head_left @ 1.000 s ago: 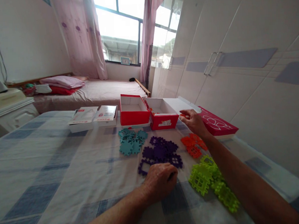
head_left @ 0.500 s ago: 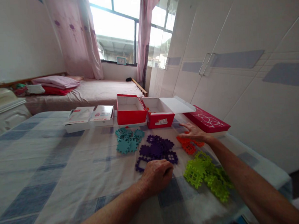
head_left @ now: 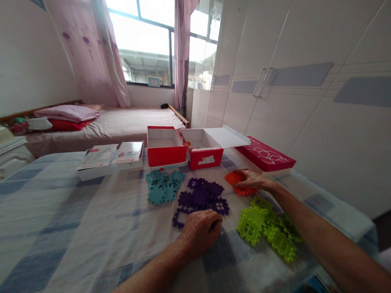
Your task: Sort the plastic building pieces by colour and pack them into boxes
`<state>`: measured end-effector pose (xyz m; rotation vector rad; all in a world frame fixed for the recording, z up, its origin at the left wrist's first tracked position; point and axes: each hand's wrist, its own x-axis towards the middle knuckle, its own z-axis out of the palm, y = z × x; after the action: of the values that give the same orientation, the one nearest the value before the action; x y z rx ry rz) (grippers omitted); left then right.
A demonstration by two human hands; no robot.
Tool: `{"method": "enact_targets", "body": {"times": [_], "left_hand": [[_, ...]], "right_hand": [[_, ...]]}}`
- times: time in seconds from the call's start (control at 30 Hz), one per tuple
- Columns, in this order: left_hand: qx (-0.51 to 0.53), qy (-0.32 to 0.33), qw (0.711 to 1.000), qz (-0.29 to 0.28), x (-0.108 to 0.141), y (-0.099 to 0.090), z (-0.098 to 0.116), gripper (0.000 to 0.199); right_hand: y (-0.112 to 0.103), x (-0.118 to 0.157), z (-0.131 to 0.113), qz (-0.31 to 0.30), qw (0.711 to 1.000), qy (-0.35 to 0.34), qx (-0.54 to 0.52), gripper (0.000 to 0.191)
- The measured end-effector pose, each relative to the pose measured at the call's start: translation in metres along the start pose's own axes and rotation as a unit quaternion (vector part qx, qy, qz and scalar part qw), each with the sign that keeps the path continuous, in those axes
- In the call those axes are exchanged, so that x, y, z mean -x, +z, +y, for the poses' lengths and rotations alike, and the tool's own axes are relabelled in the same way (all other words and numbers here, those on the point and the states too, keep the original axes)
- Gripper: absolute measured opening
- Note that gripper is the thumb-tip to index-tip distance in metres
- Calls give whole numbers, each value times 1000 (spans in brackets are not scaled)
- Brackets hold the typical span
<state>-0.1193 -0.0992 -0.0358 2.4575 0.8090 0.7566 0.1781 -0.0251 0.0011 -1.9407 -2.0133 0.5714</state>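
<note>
My left hand [head_left: 202,231] rests curled at the near edge of the purple pieces [head_left: 200,196]; whether anything is inside its fingers is hidden. Over the orange pieces [head_left: 236,179] at the right, my right hand [head_left: 251,180] has its fingers bent round them, touching the pile. Green pieces [head_left: 250,224] lie nearer, beside my right forearm. To the left of the purple ones is a heap of teal pieces [head_left: 161,192].
Behind the pieces stand an open red box [head_left: 167,156] and a second red box [head_left: 205,159] with its white lid raised. A flat dark-red box [head_left: 267,154] lies right of them. White boxes [head_left: 129,163] sit at the back left.
My right hand has lowered onto the orange pieces and its fingers have drawn in; the orange pieces are closer together. My left hand stays by the purple pieces. The view has shifted slightly.
</note>
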Motion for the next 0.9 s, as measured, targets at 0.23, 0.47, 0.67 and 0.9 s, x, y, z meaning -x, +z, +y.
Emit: {"method": "enact_targets", "body": {"times": [0.23, 0.47, 0.67, 0.9], "left_hand": [[-6, 0, 1000, -3, 0, 0, 0, 19], [1, -1, 1000, -1, 0, 0, 0, 18], [-3, -4, 1000, 0, 2, 1, 0, 17], [-2, 3, 1000, -2, 0, 1, -2, 16]], "right_hand": [[0, -5, 1, 1, 999, 9, -54, 65], [0, -4, -5, 60, 997, 18, -52, 63], [6, 2, -6, 77, 993, 3, -88, 54], [4, 13, 2, 149, 948, 69, -272, 47]]}}
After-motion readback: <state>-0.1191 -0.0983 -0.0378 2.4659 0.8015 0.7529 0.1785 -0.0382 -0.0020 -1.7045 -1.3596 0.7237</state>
